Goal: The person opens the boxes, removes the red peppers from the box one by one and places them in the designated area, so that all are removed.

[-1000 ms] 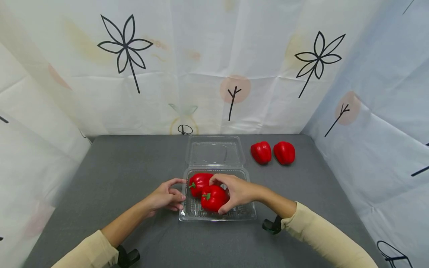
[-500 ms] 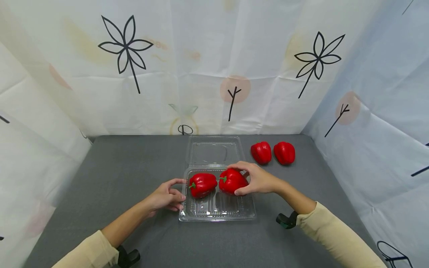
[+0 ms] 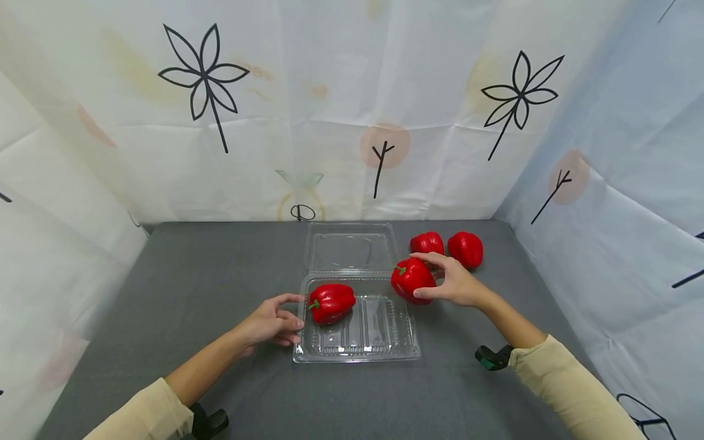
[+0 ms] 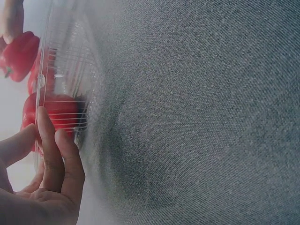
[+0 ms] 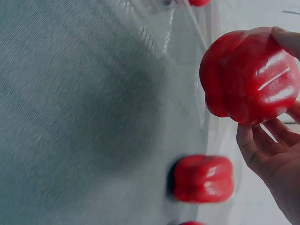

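A clear plastic clamshell container stands on the table with its lid folded back. My left hand pinches the container's left rim between thumb and fingers, as the left wrist view shows. One red bell pepper with a green stem lies on its side in the container's left part. My right hand grips another red bell pepper, thumb on one side and fingers on the other. In the right wrist view this bell pepper is held up off the table, near the container's back right corner.
Two more red bell peppers lie on the grey table at the back right: one pepper partly behind my right hand, the other pepper beside it. White patterned cloth walls the table at the back and both sides.
My right hand has lifted the second bell pepper out of the container and carried it right and back, past the container's right edge. My left hand has stayed at the rim.
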Tool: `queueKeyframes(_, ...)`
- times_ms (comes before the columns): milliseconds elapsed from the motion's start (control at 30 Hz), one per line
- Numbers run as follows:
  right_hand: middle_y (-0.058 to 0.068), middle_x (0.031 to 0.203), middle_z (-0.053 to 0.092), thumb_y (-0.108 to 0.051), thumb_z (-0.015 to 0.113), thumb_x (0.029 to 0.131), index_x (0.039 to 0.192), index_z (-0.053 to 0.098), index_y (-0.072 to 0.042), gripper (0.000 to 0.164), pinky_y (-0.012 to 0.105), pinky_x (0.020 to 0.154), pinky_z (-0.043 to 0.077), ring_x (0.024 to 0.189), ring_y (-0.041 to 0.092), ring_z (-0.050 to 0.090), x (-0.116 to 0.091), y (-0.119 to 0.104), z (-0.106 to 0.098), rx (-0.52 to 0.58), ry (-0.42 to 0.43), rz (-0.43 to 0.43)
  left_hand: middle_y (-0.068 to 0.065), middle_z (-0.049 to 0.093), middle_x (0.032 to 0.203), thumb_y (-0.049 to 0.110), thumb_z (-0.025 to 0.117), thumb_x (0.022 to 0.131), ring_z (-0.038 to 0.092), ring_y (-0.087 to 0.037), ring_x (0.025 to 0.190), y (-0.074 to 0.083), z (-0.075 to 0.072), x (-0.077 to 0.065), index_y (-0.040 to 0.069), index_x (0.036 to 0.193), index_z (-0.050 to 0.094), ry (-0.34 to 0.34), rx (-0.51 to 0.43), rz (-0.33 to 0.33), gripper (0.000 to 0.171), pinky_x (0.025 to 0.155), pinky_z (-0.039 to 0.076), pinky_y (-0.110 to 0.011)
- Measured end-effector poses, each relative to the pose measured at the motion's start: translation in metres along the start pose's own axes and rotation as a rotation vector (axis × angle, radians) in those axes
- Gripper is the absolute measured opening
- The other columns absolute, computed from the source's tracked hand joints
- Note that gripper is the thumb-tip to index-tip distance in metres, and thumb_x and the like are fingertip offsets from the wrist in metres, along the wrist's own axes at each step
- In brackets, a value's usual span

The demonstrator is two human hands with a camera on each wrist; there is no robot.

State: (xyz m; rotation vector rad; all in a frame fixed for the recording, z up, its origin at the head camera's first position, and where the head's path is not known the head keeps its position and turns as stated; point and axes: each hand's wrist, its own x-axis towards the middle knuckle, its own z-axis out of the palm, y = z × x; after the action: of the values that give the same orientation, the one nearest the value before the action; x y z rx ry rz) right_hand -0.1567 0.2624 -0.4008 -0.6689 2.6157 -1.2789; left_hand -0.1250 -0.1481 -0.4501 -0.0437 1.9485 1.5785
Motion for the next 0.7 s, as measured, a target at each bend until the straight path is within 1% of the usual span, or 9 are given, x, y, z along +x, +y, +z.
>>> queueKeyframes(233, 0.02, 0.129, 0.058, -0.016, 0.082, 0.079, 0.14, 0.051, 0.001, 0.071, 0.042, 0.081, 0.058, 0.11, 0.039, 0.058, -0.014, 0.016, -0.011, -0.018, 0.065, 0.071, -0.014, 0.071, 0.096, 0.009, 0.07, 0.092, 0.069, -0.022, 0.067, 0.0, -0.001, -0.001, 0.007, 0.144, 0.042, 0.004, 0.011, -0.007, 0.059, 0.067, 0.059, -0.036)
queueKeyframes(467, 0.022, 0.131, 0.056, -0.02, 0.081, 0.08, 0.141, 0.05, 0.0, 0.072, 0.036, 0.079, 0.056, 0.112, 0.038, 0.056, -0.029, 0.038, -0.023, -0.091, 0.088, 0.121, -0.014, 0.071, 0.095, 0.007, 0.069, 0.093, 0.069, -0.02, 0.067, 0.0, 0.0, -0.001, 0.006, 0.144, 0.042, 0.004, 0.008, -0.01, 0.058, 0.064, 0.059, -0.034)
queueKeyframes(700, 0.026, 0.129, 0.055, -0.018, 0.08, 0.081, 0.142, 0.047, 0.004, 0.073, 0.043, 0.08, 0.056, 0.11, 0.04, 0.054, -0.041, 0.055, -0.033, -0.129, 0.103, 0.151, -0.013, 0.071, 0.093, 0.005, 0.069, 0.093, 0.069, -0.019, 0.067, 0.001, 0.0, -0.001, 0.005, 0.144, 0.042, -0.003, 0.007, -0.001, 0.058, 0.063, 0.058, -0.033)
